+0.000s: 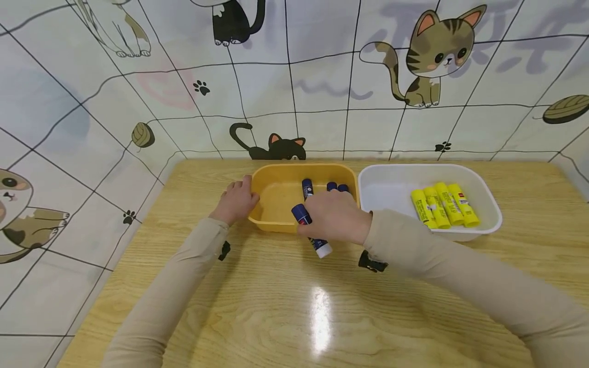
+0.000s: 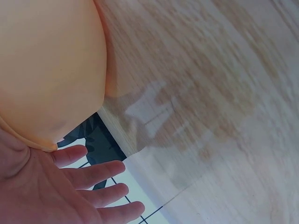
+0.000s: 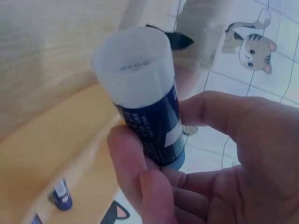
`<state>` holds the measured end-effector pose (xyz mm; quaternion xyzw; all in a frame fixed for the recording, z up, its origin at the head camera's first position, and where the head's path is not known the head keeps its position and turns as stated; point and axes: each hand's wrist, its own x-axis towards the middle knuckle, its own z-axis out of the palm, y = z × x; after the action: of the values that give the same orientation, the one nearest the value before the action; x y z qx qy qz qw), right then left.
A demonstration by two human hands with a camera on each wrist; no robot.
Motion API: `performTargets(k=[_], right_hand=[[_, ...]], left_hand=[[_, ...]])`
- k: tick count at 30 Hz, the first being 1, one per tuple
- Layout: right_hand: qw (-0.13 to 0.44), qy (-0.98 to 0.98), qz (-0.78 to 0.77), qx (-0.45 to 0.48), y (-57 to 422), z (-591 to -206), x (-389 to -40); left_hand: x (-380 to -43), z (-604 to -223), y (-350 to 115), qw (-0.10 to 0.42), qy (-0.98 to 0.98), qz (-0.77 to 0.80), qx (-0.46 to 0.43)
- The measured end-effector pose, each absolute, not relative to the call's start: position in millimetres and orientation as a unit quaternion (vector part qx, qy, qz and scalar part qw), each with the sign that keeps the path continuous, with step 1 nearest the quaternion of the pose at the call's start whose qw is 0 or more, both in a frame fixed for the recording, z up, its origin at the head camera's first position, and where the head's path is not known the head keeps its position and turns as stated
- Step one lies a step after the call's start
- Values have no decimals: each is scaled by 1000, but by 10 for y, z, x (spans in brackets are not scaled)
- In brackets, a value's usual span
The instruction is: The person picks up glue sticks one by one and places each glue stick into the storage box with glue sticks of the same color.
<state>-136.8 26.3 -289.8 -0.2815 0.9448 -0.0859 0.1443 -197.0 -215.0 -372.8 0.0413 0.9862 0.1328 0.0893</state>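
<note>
Right hand (image 1: 333, 217): fingers (image 3: 140, 168) and thumb curled round a dark blue glue stick (image 1: 311, 230), gripped mid-barrel. Its white end points near, toward the person, out over the near rim of the orange tray (image 1: 276, 225); the blue cap end sits over the tray. Wrist view shows the white end as a smooth translucent cylinder with small printed digits, the barrel glossy blue with a white label.

Left hand (image 1: 236, 201): fingers (image 2: 98, 172) straight and relaxed, slightly spread, holding nothing. Palm lies against the tray's left outer wall.

Orange tray: smooth plastic, rounded rectangle, rolled rim, centre of the table at the far edge. Contents: three more blue glue sticks (image 1: 307, 188) lying at the far right side, partly hidden behind the right hand.

White tray (image 1: 488, 225): same shape and plastic, just right of the orange one, rims nearly touching. Contents: four yellow glue sticks (image 1: 444, 204) side by side, slightly angled, in the right half.

Table (image 1: 285, 306): light wood-grain laminate, glossy, with a glare patch near centre. Wall behind (image 1: 322, 92): pale tiled sheet with cartoon cats, paw prints and yarn balls. Both sleeves beige, snug-fitting.
</note>
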Motion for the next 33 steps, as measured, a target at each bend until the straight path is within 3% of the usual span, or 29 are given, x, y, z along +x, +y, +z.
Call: performTargets(k=[20,33], right_hand=[[192,947,-109,-236,315,-2878,-2046],[264,943,-131,-157,249,-3032,-2415]], left_hand=[[-1968,-3748,-2152,84,987,131,36],[-1969,-3745,-2161,83,986,139,36]])
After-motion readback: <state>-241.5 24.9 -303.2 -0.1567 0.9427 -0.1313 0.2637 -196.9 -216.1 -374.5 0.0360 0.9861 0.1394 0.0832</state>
